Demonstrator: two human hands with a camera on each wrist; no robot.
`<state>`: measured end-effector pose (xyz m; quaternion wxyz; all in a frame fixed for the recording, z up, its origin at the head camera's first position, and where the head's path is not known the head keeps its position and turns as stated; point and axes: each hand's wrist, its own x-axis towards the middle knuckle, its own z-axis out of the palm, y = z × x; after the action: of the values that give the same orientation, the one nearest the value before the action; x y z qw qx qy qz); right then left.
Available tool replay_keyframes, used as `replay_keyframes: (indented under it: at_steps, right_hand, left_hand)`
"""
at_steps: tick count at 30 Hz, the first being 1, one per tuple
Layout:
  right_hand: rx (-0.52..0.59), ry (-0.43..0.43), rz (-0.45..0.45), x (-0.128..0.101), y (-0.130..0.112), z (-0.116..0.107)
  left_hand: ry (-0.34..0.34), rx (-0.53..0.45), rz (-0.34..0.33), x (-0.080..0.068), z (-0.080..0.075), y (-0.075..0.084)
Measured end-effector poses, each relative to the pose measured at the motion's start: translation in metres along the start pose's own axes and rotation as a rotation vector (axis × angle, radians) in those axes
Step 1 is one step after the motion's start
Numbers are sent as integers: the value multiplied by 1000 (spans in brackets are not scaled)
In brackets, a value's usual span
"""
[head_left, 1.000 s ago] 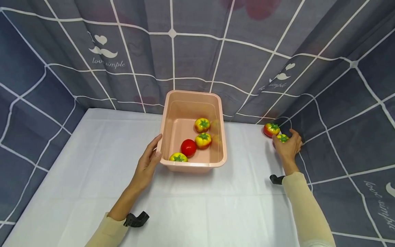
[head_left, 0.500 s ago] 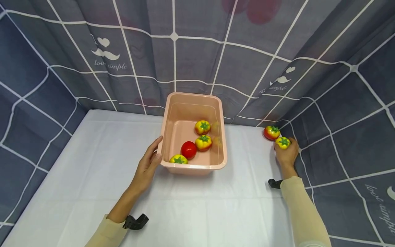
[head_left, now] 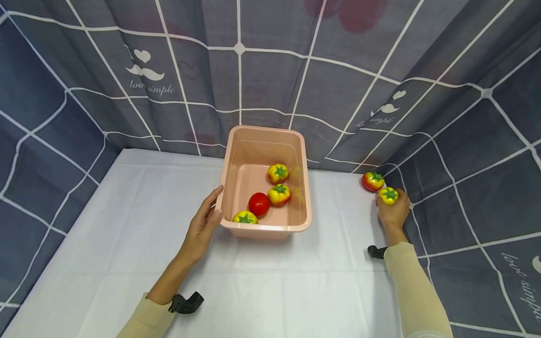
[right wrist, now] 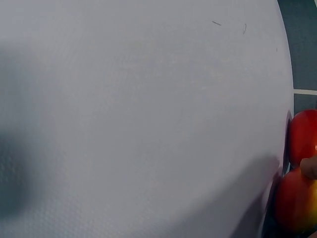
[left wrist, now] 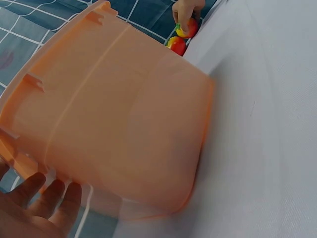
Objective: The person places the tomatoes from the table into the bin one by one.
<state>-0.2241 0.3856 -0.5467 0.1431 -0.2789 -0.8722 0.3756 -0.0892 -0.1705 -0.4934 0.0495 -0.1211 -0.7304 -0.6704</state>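
My right hand [head_left: 393, 212] grips a yellow-and-red toy tomato [head_left: 388, 195] with a green star-shaped top, at the table's right edge. Just behind it another red-and-yellow tomato [head_left: 373, 181] sits; both also show at the right border of the right wrist view, with a fingertip [right wrist: 309, 167] over them. My left hand [head_left: 201, 226] rests against the left side of a pink plastic bin [head_left: 265, 230]. Its fairly straight fingers [left wrist: 67, 208] touch the bin just under the rim. Inside the bin lie several tomatoes, among them a plain red one [head_left: 259, 204].
A white cloth covers the table [head_left: 329, 291]. Dark grey checked curtains [head_left: 270, 80] hang close along the back and both sides. The bin stands near the back edge, in the middle. Black wrist mounts [head_left: 186, 303] stick out from both sleeves.
My right hand has shifted slightly and turned on the front tomato, so that more of its yellow top shows. The left hand and the bin keep their place.
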Motion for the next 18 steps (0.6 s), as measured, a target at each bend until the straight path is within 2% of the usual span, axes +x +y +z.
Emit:
replay_keyframes:
  at_steps: [9,18]
  right_hand:
    - [8,0,7,-1,2,-4]
    - [42,-38,-15,-15,-6,-9]
  left_hand:
    - [-1,12,-17,1,0,0]
    - [9,11,-13,2,1,2]
